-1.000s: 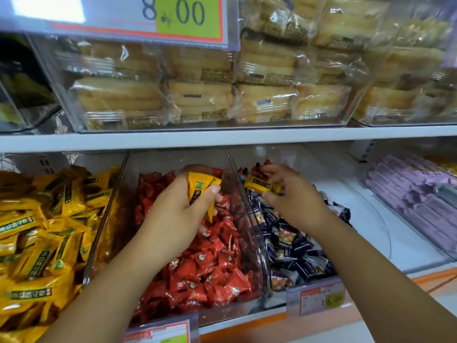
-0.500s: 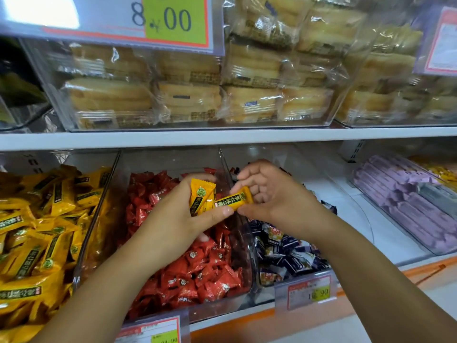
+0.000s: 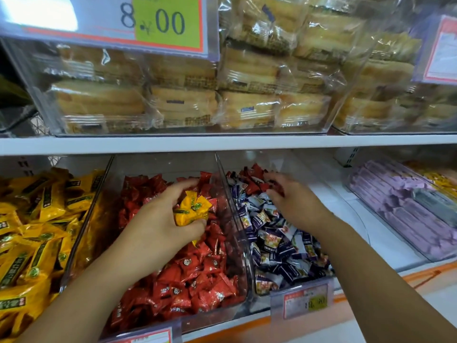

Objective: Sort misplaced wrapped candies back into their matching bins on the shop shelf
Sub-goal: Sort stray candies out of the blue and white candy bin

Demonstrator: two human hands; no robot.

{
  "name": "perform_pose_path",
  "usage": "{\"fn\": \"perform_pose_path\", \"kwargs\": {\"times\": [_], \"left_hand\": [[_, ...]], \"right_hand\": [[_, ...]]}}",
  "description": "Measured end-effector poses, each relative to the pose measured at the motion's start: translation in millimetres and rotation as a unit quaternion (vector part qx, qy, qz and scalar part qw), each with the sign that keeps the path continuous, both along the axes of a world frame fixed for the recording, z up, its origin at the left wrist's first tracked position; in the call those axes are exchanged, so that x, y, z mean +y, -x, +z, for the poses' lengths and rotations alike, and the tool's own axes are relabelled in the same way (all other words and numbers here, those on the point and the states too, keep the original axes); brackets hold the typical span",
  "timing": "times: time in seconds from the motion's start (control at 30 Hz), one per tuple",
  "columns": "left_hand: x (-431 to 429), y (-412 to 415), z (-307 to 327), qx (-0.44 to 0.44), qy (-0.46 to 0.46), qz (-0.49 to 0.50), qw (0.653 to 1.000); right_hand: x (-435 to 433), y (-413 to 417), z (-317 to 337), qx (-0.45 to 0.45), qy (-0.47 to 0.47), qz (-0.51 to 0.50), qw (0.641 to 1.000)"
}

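My left hand (image 3: pixel 158 226) grips a bunch of yellow wrapped candies (image 3: pixel 191 210) above the clear bin of red candies (image 3: pixel 197 280). To the left lies the bin of yellow candies (image 3: pixel 37 219). My right hand (image 3: pixel 294 204) reaches into the back of the bin of dark blue and white candies (image 3: pixel 279 248). Its fingers bend down onto several stray red candies (image 3: pixel 252 179) lying there. I see nothing held in them, and the fingertips are blurred.
A clear divider (image 3: pixel 232 219) separates the red and blue bins. The white shelf board (image 3: pixel 222 143) above carries clear boxes of wrapped cakes (image 3: pixel 188 105). A tray of purple packets (image 3: pixel 400 204) stands to the right. Price tags (image 3: pixel 305 302) hang on the front edge.
My right hand passed its yellow candy to my left hand, then moved right and back into the blue bin. My left hand now holds the added candy and has sunk lower.
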State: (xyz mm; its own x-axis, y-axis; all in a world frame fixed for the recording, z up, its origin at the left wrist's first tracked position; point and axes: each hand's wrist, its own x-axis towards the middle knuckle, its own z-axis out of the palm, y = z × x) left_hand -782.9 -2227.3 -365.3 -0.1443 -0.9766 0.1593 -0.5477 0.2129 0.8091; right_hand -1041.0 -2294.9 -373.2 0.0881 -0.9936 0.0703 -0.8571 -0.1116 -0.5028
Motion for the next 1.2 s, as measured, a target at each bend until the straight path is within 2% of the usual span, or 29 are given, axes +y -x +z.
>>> {"fn": "perform_pose_path", "kwargs": {"times": [0.17,0.33,0.47,0.53,0.67,0.77,0.83,1.07,1.2], "left_hand": [[-4.9,-3.0,-1.4,-0.01,0.02,-0.01,1.0],[-5.7,-6.7,-3.3,-0.009,0.027,0.011,1.0],[-3.0,-11.0,0.5,-0.038,0.047,0.034,0.998],[0.0,-13.3,2.3,-0.05,0.061,0.041,0.996],[5.2,-15.5,3.7,-0.046,0.065,0.026,0.997],[6.8,-17.4,2.1,-0.048,0.063,0.012,0.997],[6.3,-18.4,0.5,-0.04,0.06,0.012,0.997],[1.8,-14.1,-3.2,-0.039,0.044,-0.012,0.998],[5.5,-3.8,-2.7,-0.039,0.05,-0.037,0.997]], "right_hand": [[-20.6,-4.9,-12.4,0.127,-0.012,0.0,0.992],[-23.0,-6.0,-5.7,0.095,-0.027,-0.014,0.995],[-28.5,-16.4,2.4,0.172,-0.064,-0.036,0.982],[-30.8,-25.1,0.5,0.201,-0.052,-0.05,0.977],[-32.7,-29.7,-4.9,0.122,0.016,-0.079,0.989],[-28.3,-22.0,0.8,0.02,0.005,-0.061,0.998],[-22.7,-16.1,4.9,-0.015,0.004,-0.043,0.999],[3.1,-8.2,18.3,-0.051,0.081,-0.012,0.995],[12.4,-5.5,17.1,-0.044,0.078,0.001,0.996]]}}
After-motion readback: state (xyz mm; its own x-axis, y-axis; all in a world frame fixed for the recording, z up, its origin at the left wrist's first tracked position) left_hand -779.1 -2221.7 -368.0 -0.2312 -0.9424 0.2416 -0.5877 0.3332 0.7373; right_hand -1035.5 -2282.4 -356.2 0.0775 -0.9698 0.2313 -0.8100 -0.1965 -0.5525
